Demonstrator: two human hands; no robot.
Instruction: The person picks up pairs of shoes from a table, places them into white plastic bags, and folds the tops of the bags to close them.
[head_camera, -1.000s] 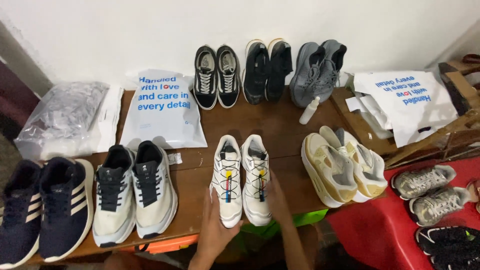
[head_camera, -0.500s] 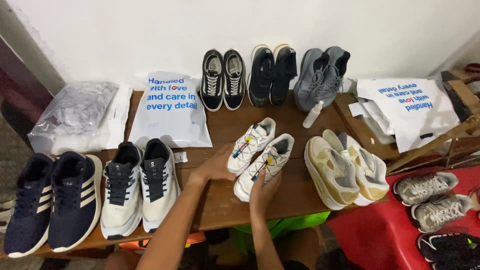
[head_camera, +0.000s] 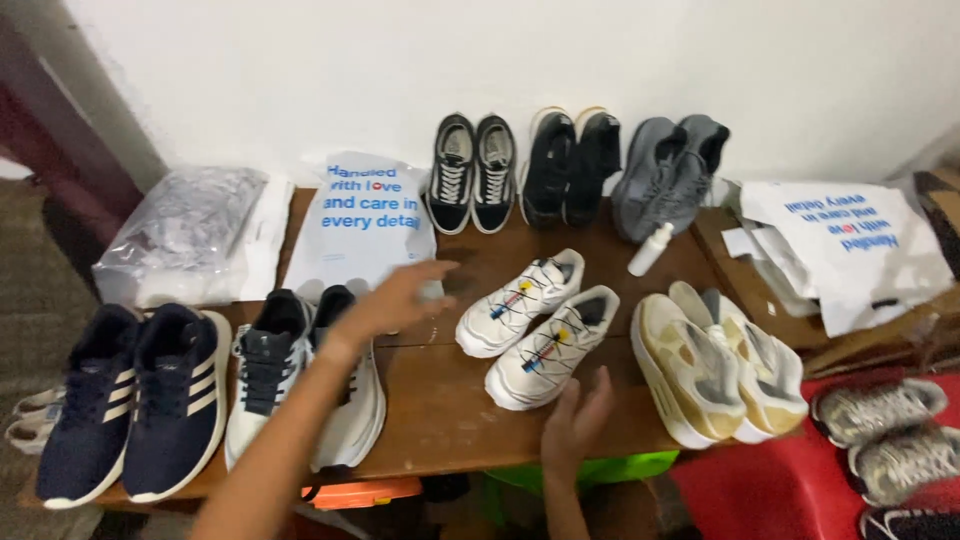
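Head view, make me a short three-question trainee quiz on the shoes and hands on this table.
1. True or false: the left hand grips a white sneaker.
2. Which pair lies angled in the middle of the wooden table? A) navy striped B) white with coloured lace locks C) grey
3. Fill in: the small white spray bottle lies in front of the ___ pair.

Key: 1 false, it hovers empty. 2 B, the white pair, just beyond the right hand. 3 grey.

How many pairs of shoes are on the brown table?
7: three by the wall, black, dark, grey; four in front, navy, grey-white, white, tan. More sit off-table.
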